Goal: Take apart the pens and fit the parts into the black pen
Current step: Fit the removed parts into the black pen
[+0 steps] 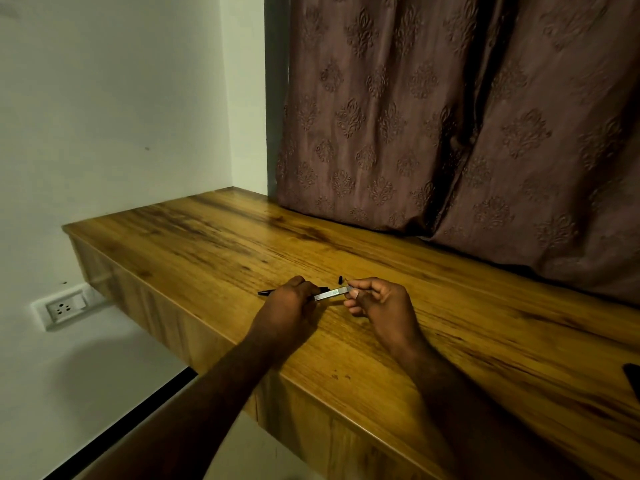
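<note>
Over the wooden desk (485,341) both hands hold one pen level. My left hand (289,301) grips its dark front part, and a black tip (266,292) sticks out to the left of the fist. The pale barrel (333,293) with a printed label spans the gap between the hands. My right hand (377,301) pinches the barrel's right end between thumb and forefinger. A small black pen part (340,280) lies on the desk just behind the barrel. Which parts are joined inside the fists is hidden.
A patterned brown curtain (450,116) hangs along the desk's back edge and rests on it. A dark object (633,379) shows at the right frame edge on the desk. A wall socket (64,308) sits low on the left wall, below the desk's left end.
</note>
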`<state>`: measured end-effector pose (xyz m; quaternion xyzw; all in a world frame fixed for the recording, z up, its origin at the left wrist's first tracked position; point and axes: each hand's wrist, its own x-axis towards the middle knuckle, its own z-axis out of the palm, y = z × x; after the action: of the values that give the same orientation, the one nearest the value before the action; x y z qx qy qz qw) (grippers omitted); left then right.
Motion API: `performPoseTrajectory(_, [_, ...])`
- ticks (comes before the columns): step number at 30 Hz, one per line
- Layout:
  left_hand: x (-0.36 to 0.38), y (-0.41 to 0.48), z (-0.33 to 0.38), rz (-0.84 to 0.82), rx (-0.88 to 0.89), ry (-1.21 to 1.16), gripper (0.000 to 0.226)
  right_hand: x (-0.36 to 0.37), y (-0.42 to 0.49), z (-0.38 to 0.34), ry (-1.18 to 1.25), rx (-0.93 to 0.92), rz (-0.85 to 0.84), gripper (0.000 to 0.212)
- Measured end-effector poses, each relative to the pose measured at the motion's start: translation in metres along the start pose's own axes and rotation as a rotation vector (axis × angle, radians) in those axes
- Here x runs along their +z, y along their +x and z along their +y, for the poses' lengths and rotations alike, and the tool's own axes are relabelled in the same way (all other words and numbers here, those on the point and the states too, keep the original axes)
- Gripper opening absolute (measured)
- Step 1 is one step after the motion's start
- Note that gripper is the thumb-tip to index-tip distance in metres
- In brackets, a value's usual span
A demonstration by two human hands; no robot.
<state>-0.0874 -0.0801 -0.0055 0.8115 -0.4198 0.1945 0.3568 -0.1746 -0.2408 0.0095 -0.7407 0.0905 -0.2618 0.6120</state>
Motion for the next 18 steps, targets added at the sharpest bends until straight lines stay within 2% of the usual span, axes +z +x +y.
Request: performPoseTrajectory(18, [0.0009,0.0,-0.0019,0.01,0.012,-0.009,0.019,0.0022,0.0014,0.0024,-0.078,-0.019,0.016,0.025])
